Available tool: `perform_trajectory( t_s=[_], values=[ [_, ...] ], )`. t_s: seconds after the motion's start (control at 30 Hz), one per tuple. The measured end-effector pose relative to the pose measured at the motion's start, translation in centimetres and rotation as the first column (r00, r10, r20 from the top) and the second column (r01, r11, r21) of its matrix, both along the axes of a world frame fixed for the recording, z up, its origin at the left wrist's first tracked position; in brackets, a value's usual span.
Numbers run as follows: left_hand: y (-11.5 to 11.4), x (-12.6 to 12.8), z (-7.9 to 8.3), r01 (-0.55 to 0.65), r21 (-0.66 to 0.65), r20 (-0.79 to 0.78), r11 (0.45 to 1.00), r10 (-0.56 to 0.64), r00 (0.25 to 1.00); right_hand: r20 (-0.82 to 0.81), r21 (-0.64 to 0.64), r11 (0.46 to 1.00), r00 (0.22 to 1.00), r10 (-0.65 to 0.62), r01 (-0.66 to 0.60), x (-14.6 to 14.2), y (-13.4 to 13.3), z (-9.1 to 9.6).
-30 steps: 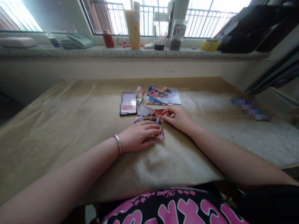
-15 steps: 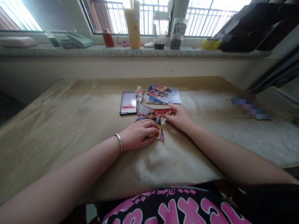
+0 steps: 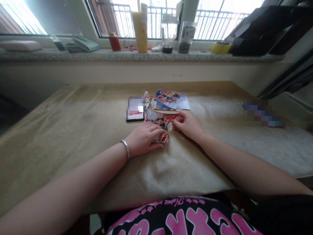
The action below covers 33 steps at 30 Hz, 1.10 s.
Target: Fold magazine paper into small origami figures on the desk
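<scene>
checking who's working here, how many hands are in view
2: the left hand lies over the printed wrapper, and the right hand has its fingers at the wrapper's right edge. No third hand shows.

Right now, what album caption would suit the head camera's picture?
Left hand resting on a colourful packet, right hand pinching its edge, beside a phone on the table.

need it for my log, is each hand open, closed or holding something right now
Left hand: open, palm down, resting on the printed packet.
Right hand: closed, pinching the packet's right edge.
</scene>
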<state>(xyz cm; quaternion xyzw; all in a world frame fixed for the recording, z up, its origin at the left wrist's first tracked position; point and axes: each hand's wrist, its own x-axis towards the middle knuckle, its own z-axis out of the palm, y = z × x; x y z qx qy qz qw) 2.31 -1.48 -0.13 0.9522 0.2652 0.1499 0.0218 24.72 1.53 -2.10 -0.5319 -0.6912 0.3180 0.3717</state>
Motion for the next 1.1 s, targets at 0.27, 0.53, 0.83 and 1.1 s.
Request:
perform_trajectory(
  t_s=[0.27,0.53,0.83,1.1],
  values=[
    [-0.4,0.2,0.4,-0.060,0.125,-0.017,0.990,0.062,0.998,-0.194,0.058,0.997,0.980,-0.043,0.055,-0.5,-0.5,0.6],
    [-0.3,0.4,0.1,0.003,0.078,-0.054,0.997,0.001,0.999,0.149,0.235,0.971,0.985,-0.086,0.049,-0.7,-1.3,1.2],
    [-0.1,0.0,0.1,0.042,-0.019,-0.053,0.999,-0.043,0.998,0.501,0.476,0.841,0.865,-0.019,-0.257,0.2,-1.6,1.4],
    [0.1,0.0,-0.2,-0.016,-0.043,-0.008,0.999,0.016,1.000,0.462,0.435,0.855,0.885,0.058,-0.283,0.4,-0.9,1.1]
  ],
)
